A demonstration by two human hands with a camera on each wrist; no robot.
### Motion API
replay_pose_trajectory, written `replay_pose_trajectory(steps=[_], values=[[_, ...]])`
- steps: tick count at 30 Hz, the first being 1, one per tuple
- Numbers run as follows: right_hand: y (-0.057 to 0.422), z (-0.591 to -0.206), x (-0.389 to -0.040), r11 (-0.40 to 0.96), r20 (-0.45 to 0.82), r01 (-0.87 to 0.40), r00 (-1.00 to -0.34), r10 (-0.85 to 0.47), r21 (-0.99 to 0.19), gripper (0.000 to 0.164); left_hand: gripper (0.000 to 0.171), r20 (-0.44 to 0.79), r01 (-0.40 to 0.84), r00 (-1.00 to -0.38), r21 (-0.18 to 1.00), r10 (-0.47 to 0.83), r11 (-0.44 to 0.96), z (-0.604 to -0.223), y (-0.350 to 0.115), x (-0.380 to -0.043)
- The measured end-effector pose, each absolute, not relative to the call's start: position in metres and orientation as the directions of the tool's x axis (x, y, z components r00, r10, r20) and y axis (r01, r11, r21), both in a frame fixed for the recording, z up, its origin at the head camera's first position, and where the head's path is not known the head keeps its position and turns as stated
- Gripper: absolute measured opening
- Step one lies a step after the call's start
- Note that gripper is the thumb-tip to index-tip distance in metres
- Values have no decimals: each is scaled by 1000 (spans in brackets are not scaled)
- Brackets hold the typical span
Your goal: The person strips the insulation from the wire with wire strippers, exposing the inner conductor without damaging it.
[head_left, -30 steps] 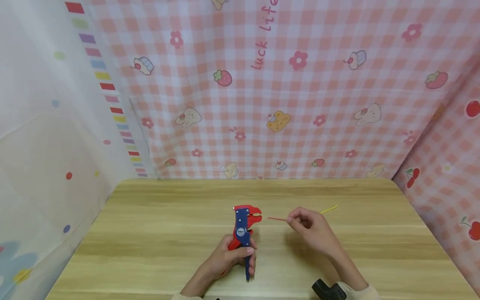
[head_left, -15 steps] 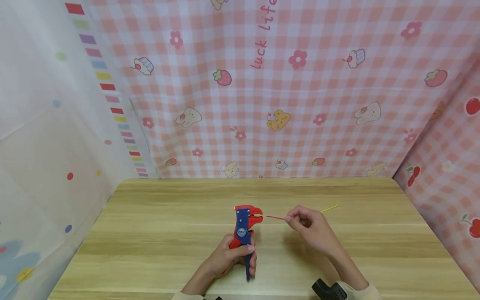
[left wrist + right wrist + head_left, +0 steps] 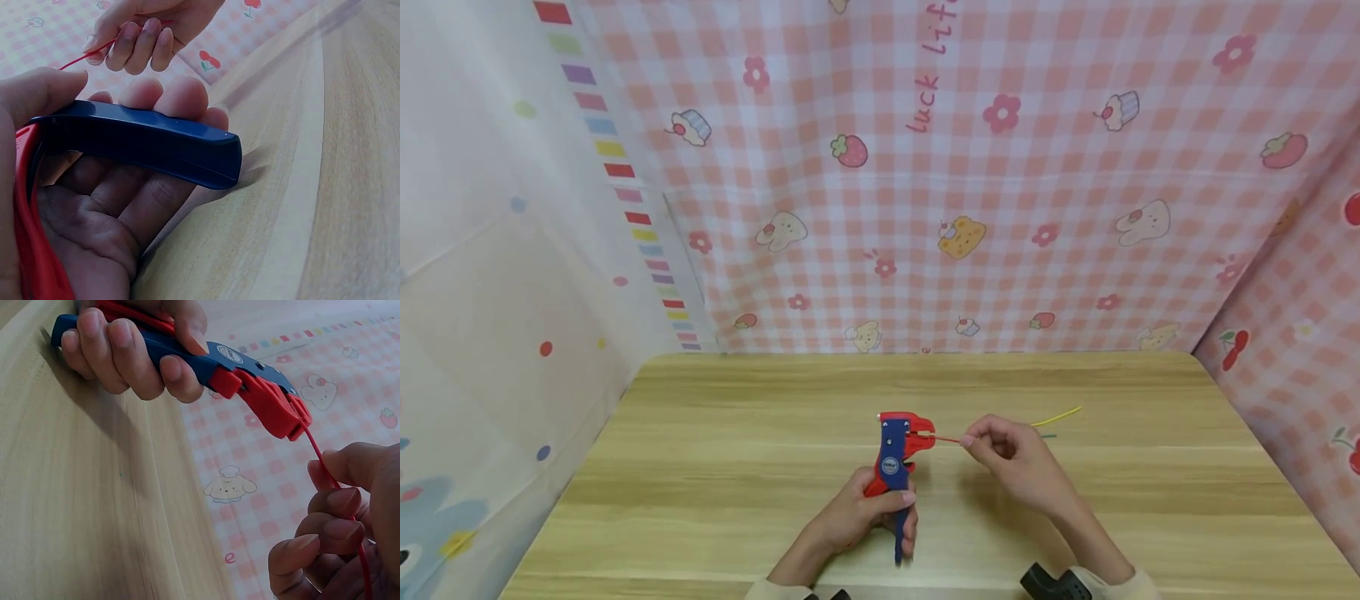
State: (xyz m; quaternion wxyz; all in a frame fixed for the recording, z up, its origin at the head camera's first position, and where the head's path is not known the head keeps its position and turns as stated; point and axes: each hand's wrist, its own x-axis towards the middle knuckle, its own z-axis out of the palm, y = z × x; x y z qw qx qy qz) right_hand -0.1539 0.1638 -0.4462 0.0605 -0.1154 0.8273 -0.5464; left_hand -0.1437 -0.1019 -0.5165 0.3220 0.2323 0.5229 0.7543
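Note:
My left hand (image 3: 868, 512) grips the handles of a blue and red wire stripper (image 3: 892, 454), fingers curled round the blue handle (image 3: 144, 137) and the red one along the palm in the left wrist view. Its red jaws point right. Between thumb and forefinger, my right hand (image 3: 1018, 458) pinches a thin red wire (image 3: 947, 439). The wire's far end is at the mouth of the jaws; in the right wrist view the red wire (image 3: 315, 445) runs from there back across the right palm.
Behind the right hand, a yellow wire (image 3: 1060, 415) and a short bit of green wire (image 3: 1049, 436) lie on the wooden table (image 3: 715, 467). A pink checked cloth (image 3: 880, 192) hangs along the table's back edge.
The gap between stripper and wire has closed: the wire's tip, apart from the jaws before, is now at their mouth. The right hand moved slightly left, and the green wire has come into view.

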Motion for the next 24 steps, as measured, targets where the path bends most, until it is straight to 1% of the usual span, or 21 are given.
replay_pose_trajectory(steps=[2, 5, 12, 18, 24], values=[[162, -446, -154, 382, 13, -112, -967, -254, -917, 16, 21, -6, -251, -684, 941, 730, -228, -515, -101, -144], [160, -447, -153, 380, 20, -120, -966, -257, -917, 18, 19, -3, -243, -685, 944, 729, -225, -515, -101, -144], [159, -446, -150, 356, 48, -131, -972, -232, -925, 14, 12, -4, -238, -687, 946, 726, -220, -515, -101, -143], [157, -447, -151, 352, 69, -148, -971, -229, -924, 13, 12, 29, -224, -680, 943, 733, -245, -517, -101, -144], [156, -447, -151, 347, 85, -165, -968, -236, -923, 16, 12, 55, -203, -682, 944, 729, -261, -517, -99, -142]])
